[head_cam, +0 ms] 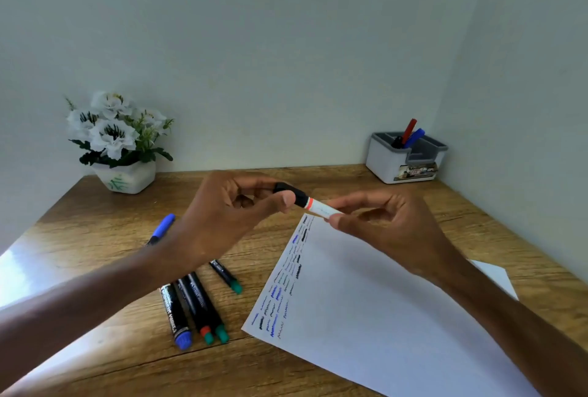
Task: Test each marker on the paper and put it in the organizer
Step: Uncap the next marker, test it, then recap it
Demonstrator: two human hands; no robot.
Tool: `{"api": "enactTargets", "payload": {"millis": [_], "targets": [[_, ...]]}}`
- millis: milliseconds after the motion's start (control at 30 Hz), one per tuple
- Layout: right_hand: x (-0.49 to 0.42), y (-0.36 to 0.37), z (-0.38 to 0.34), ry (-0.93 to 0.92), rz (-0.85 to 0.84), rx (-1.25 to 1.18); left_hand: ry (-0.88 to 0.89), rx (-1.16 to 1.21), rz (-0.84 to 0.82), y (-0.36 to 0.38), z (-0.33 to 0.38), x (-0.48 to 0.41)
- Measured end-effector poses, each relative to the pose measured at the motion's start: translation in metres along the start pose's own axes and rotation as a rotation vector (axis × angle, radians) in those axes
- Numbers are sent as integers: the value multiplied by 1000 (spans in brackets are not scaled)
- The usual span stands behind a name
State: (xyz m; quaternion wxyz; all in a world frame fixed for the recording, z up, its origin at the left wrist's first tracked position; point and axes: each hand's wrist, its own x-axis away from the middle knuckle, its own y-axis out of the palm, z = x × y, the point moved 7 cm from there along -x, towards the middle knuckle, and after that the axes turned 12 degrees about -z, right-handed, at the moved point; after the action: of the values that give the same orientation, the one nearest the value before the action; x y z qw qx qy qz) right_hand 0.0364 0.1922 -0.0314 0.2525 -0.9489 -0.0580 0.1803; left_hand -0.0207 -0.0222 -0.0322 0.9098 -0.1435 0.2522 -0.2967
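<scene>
The wooden desk [191, 374] runs out of view at the bottom and both sides. A white sheet of paper [366, 317] lies on its right half, cut off at the lower edge and partly covered by the right forearm, with rows of small blurred scribbles along its left margin. The left hand [222, 215] and right hand [391, 231] meet above the paper's far corner. A pot of white flowers [125, 175] stands back left and the organizer [404, 158] back right, with red, blue and black markers upright in one compartment. Loose markers [194, 310] lie beside the paper, some hidden under the left forearm. The held marker [313, 204] is level. Left thumb and fingers pinch its black cap, and right thumb and fingers pinch the white barrel.
</scene>
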Motion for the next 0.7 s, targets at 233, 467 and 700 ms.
{"api": "enactTargets", "payload": {"millis": [233,467,700], "targets": [[0,-19,1,-57,89,320,38,-160,-22,28,32,-48],[-1,-86,15,-28,427,179,-118,-682,-447,71,-7,-116],[-33,-149,-8,-107,557,316,-291,-847,-788,94,-47,-133]]}}
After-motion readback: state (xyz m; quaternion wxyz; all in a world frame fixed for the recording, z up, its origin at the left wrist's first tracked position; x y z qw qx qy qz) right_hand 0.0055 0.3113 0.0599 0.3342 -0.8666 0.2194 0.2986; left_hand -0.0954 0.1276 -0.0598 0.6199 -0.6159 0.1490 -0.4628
